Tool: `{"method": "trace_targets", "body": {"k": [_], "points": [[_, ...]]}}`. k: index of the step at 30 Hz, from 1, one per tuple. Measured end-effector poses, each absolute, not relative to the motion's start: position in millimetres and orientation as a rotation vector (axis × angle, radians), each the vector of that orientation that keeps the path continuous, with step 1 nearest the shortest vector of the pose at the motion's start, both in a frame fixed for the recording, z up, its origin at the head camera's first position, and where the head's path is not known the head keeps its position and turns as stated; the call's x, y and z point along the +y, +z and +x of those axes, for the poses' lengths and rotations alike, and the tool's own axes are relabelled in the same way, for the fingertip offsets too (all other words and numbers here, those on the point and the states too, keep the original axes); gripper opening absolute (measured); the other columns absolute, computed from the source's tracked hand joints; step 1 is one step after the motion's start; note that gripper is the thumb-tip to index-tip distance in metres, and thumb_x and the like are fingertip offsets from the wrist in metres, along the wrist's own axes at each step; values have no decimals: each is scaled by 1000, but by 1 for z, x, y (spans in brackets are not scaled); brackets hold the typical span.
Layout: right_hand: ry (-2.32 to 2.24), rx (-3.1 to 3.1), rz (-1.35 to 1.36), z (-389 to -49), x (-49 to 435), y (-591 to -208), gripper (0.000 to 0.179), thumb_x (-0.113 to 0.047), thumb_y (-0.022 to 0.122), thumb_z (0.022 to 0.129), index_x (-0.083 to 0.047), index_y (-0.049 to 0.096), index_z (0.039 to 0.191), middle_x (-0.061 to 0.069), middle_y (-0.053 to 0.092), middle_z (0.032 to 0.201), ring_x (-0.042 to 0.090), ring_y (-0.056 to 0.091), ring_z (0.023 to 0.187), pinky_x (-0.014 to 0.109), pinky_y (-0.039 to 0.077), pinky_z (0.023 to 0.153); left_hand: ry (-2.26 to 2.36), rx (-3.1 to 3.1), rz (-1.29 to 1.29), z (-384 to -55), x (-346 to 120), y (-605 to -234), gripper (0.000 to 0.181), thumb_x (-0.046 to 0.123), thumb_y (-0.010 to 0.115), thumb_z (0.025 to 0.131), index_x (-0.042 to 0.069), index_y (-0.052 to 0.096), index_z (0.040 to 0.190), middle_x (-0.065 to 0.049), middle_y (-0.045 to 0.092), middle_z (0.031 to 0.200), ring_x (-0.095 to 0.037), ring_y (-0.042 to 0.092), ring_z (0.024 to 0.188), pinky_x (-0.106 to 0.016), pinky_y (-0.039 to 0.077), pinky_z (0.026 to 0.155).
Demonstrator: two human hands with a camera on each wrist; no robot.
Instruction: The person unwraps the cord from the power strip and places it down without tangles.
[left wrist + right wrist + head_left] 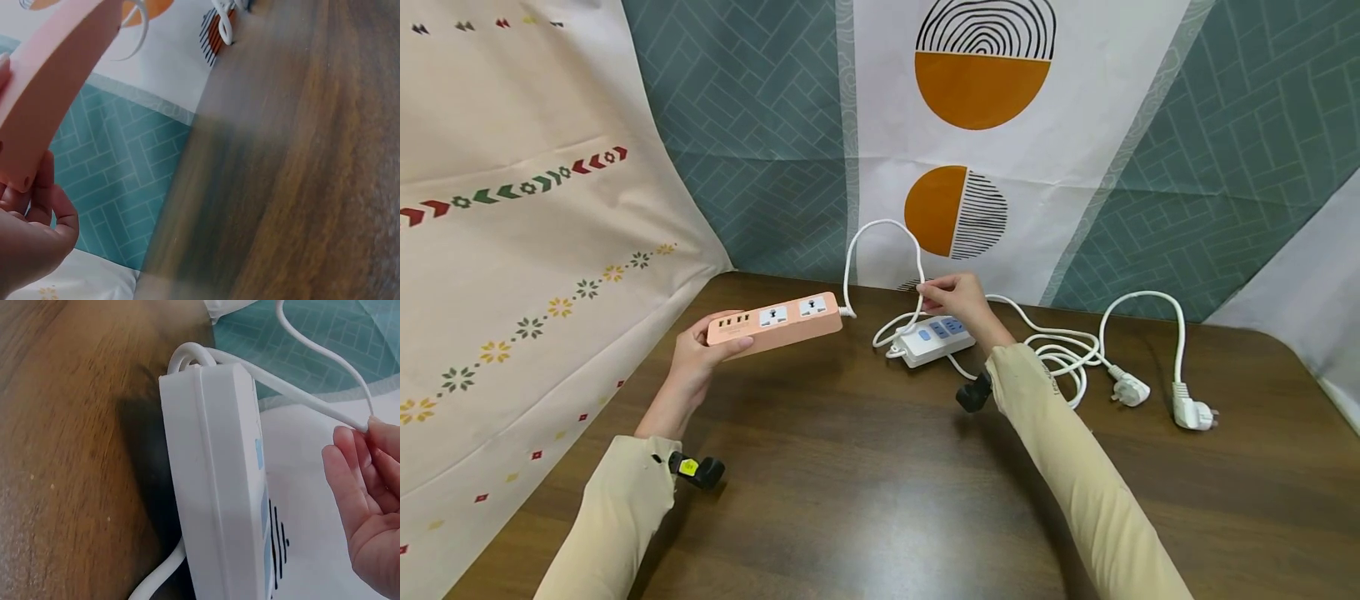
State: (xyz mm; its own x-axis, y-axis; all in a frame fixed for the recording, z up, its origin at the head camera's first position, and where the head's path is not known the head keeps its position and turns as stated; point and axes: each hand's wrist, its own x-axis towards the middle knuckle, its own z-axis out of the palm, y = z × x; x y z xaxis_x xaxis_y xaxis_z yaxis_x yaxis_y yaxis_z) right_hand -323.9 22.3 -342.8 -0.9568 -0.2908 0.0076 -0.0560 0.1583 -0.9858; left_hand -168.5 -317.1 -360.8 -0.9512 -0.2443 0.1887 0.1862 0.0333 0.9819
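Note:
My left hand (pixel 694 354) grips the left end of a pink power strip (pixel 775 323), held up off the table with its sockets and USB ports showing in the head view. A white cord (pixel 886 222) leaves the strip's right end and arches upward. Between thumb and fingers, my right hand (pixel 958 302) pinches that cord. Below this hand a white power strip (pixel 931 340) with blue sockets lies on the table. In the right wrist view, the pinched cord (pixel 312 403) bends at the fingertips, beside the white strip (pixel 212 475).
Coiled white cable (pixel 1063 354) lies on the wooden table (pixel 850 500) to the right. Two white plugs rest there, one plug (pixel 1130 389) nearer the coil and another plug (pixel 1193 412) further right. Patterned cloth (pixel 760 150) hangs behind the table and along its left side.

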Motion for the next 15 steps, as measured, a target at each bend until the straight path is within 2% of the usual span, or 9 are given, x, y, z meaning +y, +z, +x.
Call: {"method": "trace_targets", "body": {"k": [7, 15], "points": [[-1864, 2237, -207, -325, 30, -343, 34, -12, 63, 86, 13, 59, 109, -1, 61, 62, 8, 60, 56, 31, 53, 67, -1886, -2179, 156, -171, -317, -364, 39, 5, 73, 75, 15, 57, 109, 14, 60, 97, -4, 54, 88, -18, 40, 74], [-1886, 2207, -105, -327, 33, -345, 35, -14, 64, 85, 12, 60, 108, 1, 61, 63, 11, 61, 58, 39, 50, 77, -1834, -2248, 208, -173, -315, -366, 47, 8, 75, 73, 10, 55, 116, 15, 58, 96, -4, 52, 87, -18, 41, 73]]}}
